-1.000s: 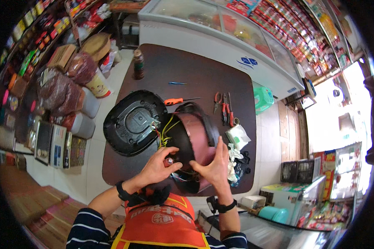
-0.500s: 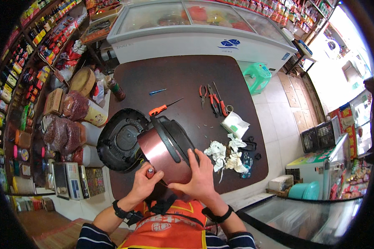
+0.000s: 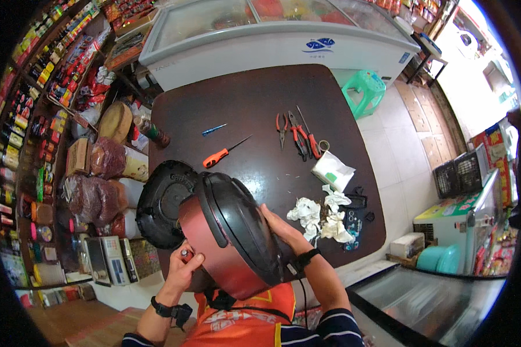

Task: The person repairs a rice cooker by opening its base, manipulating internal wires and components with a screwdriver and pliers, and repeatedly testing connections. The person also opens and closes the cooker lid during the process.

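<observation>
A rice cooker (image 3: 219,252), with a dark red metallic body and a black lid, is tipped on its side at the table's near edge, close to my front. Its detached black plastic base (image 3: 156,203) lies to its left, partly behind the body. My left hand (image 3: 182,270) is closed around a reddish, round-ended handle (image 3: 186,254) at the cooker's left side; the rest of that tool is hidden. Against the right side of the black lid rests my right hand (image 3: 280,226), bracing the cooker with its fingers partly hidden.
Farther back lie an orange-handled screwdriver (image 3: 216,158) and a small blue screwdriver (image 3: 214,130). Red-handled pliers (image 3: 282,130), a tape roll (image 3: 323,146), a tissue pack (image 3: 333,172) and crumpled tissues (image 3: 307,214) lie to the right. A bottle (image 3: 152,132) stands at the left edge.
The rice cooker has turned and come toward me, showing more of its lid. My right hand has slid to the lid's right side. My left hand has moved left and nearer, still gripping the handle.
</observation>
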A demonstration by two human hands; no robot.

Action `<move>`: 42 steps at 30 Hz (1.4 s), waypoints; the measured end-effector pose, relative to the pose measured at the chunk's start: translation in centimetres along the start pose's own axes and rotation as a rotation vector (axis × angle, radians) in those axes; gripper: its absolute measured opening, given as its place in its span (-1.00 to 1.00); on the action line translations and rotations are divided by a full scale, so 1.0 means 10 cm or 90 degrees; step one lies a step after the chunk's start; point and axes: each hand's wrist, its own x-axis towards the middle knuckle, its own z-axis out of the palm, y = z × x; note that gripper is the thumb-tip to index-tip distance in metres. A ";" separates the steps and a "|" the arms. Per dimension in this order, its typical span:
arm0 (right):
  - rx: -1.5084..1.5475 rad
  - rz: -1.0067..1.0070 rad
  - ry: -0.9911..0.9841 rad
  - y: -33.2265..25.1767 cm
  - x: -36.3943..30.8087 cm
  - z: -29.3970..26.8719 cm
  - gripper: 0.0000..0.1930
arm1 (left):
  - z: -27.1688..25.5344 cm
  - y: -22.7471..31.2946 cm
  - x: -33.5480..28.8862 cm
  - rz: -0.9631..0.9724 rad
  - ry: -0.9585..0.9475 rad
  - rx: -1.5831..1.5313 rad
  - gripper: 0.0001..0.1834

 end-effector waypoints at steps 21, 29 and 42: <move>-0.272 -0.106 0.252 -0.56 -0.73 0.01 0.03 | -0.39 -0.59 0.03 -0.225 -0.007 -0.235 -0.71; -0.486 -0.142 0.308 -0.78 -0.80 0.38 0.05 | -0.63 -1.03 -0.05 -0.307 0.005 -0.148 -0.64; -0.472 -0.176 0.314 -0.75 -0.96 0.61 -0.01 | -0.68 -1.15 -0.03 -0.290 0.003 -0.087 -0.63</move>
